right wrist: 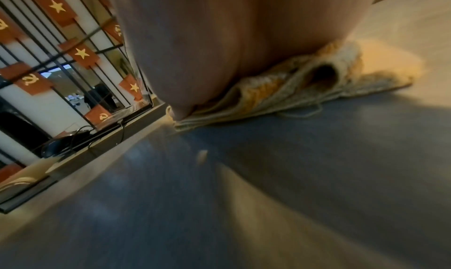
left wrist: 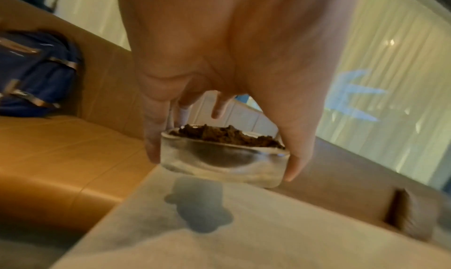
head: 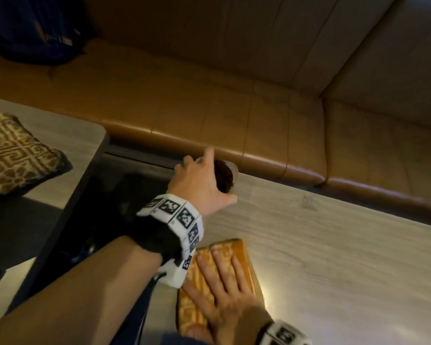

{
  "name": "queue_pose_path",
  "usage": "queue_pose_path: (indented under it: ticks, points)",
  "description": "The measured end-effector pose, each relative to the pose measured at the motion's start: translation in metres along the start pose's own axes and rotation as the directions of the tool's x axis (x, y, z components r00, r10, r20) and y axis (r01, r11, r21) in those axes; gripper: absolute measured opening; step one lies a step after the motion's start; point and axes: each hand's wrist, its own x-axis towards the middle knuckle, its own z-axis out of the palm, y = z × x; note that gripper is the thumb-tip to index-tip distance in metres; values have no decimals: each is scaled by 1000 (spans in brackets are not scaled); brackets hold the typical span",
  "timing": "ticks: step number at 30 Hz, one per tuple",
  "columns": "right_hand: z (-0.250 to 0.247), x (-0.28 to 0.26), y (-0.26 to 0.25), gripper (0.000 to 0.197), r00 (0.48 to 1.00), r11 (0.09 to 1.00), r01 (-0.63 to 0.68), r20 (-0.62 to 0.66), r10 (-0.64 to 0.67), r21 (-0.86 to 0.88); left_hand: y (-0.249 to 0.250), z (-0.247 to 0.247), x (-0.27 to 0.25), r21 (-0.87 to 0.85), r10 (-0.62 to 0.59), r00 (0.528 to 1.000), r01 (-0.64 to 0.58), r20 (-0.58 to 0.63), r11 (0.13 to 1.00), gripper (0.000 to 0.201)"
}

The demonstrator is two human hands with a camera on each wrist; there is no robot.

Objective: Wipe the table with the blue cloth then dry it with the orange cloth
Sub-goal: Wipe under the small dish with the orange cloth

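A folded orange patterned cloth [head: 245, 257] lies on the pale wood table [head: 334, 245] near its front left. My right hand [head: 222, 282] lies flat on it with straight fingers; in the right wrist view the palm [right wrist: 219, 41] presses the cloth's folded layers [right wrist: 317, 80]. At the table's far left corner my left hand [head: 219, 178] grips a small glass dish [left wrist: 219, 163] of brown matter, thumb on one side and fingers on the other. The dish is tilted, and its shadow falls on the tabletop [left wrist: 268, 234] below it. No blue cloth shows.
A tan leather bench [head: 209, 108] runs along the table's far edge, with a dark blue bag [head: 30, 28] on it. To the left, across a dark gap [head: 105, 195], a second table [head: 60, 130] carries a folded brown-and-cream patterned cloth [head: 15, 153].
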Motion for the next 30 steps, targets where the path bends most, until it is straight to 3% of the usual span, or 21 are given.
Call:
queue_pose_path:
  ticks: [5,10,14,19,23,25,27,28,30]
  points:
    - [15,-23,12,78,999,999,-44,32,43,21,22,38,23,274,-47,994,19,96,961,107]
    - [23,-23,10,84,999,999,-39,-23,40,37,23,50,29,340,-90,995,67,51,938,115]
    - [19,-26,6,85,996,995,-62,-58,67,79,15,43,12,271,-66,997,50,51,961,118]
    - [6,-7,-2,79,979,976,-186,-68,194,111,-39,26,-74,-11,-93,992,92,-87,996,92]
    - [-10,42,-25,79,918,911,-379,-54,392,164,-98,49,-180,-99,-208,972,219,108,971,109]
    - [-10,38,-43,83,961,955,-274,-5,276,116,-113,70,-220,-90,-224,946,250,234,964,128]
    - [2,23,-37,81,999,999,-23,-33,22,-32,-121,95,-246,-47,-212,909,244,359,969,149]
    - [2,23,-28,80,998,998,34,-49,-38,-61,-124,107,-255,-31,-209,895,241,394,970,156]
    - [-3,38,-19,79,990,995,-68,-131,59,-69,-128,125,-264,-18,-211,891,238,401,971,162]
